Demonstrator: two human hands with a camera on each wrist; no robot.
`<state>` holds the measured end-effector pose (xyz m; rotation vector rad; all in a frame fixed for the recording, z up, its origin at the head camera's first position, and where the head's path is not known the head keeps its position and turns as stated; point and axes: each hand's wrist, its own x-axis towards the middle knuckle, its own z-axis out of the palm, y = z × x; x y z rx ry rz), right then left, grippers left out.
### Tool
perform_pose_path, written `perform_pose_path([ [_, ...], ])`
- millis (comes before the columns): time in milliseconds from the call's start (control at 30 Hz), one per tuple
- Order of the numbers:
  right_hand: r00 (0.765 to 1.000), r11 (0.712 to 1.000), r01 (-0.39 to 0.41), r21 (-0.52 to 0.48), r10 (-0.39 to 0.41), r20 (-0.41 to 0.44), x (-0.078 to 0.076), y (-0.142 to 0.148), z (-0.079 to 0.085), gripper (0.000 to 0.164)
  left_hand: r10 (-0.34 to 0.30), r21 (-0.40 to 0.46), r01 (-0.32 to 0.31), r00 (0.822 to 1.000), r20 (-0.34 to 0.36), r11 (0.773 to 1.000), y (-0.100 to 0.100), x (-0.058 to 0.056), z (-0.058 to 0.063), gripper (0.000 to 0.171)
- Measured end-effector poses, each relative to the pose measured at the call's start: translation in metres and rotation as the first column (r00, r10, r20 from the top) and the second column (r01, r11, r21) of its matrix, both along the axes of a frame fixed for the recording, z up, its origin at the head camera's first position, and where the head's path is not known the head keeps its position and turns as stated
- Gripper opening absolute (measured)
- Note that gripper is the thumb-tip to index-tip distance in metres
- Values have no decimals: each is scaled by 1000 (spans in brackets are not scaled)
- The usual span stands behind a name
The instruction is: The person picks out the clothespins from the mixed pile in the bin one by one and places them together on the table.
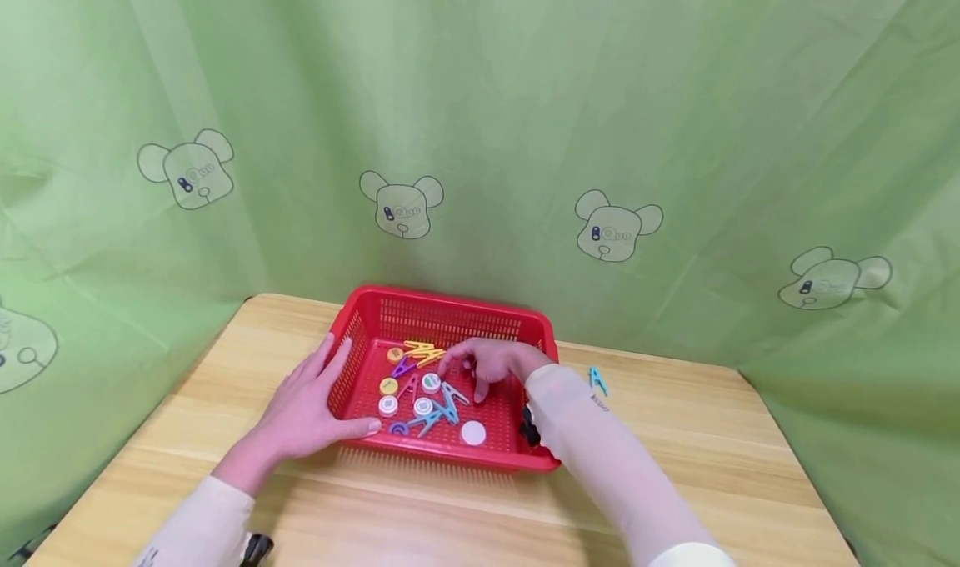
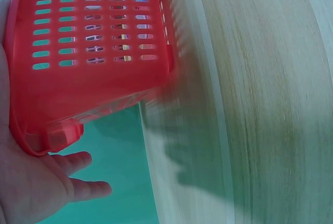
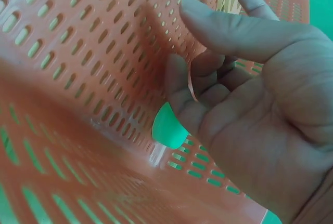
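Note:
A red plastic basket holds clothespins and round caps. My left hand rests on its left rim with straight fingers along the side and the thumb on the front edge. Inside the basket, my right hand reaches down, index fingertip right beside a white cap with a green print. Its thumb stands apart and the other fingers are loosely bent; nothing shows pinched between them. Close by lie blue clothespins. Beyond the bent fingers, the right wrist view shows a rounded green piece.
Yellow clothespins, a purple clothespin, a pink clothespin and a plain white disc also lie in the basket. One blue clothespin is on the wooden table, right of the basket. A green cloth hangs behind.

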<state>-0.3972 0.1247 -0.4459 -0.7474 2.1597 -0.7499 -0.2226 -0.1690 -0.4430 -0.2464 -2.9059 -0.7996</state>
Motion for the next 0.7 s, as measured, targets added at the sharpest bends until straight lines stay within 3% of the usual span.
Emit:
perform_pose_path([
  [300, 999, 998, 22, 65, -19, -44, 4, -3, 2, 57, 8, 4, -8, 1000, 3, 1000, -1, -1, 0, 126],
  [700, 997, 997, -13, 79, 20, -81, 1, -7, -6, 55, -1, 6, 2, 1000, -13, 1000, -1, 0, -2, 126],
])
